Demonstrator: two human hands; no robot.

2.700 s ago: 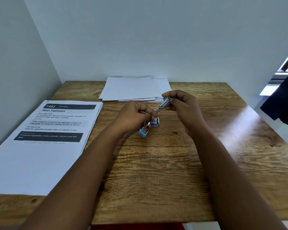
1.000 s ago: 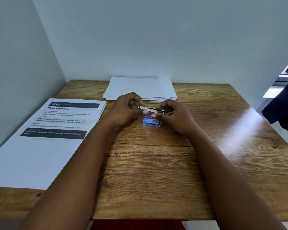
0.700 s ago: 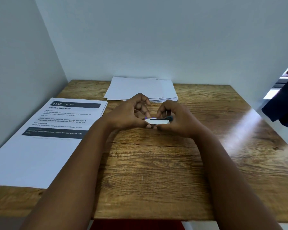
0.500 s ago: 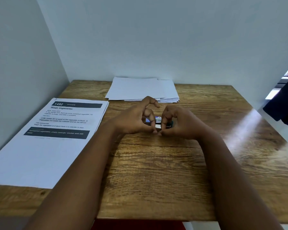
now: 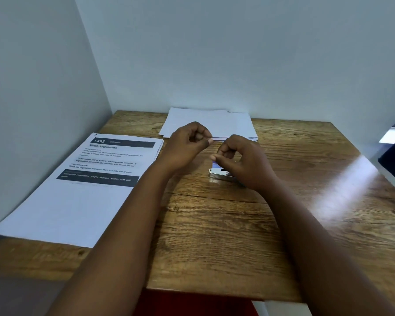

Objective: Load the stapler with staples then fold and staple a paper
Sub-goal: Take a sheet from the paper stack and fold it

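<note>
Bare table (image 5: 214,236) in front and to the right gives open passage. Printed sheet stack (image 5: 82,190) covers the left side against the wall. Blank paper stack (image 5: 205,120) blocks the far edge. Stapler (image 5: 219,174) and staple box (image 5: 215,164) sit mid-table, under the right hand (image 5: 244,163).
</note>
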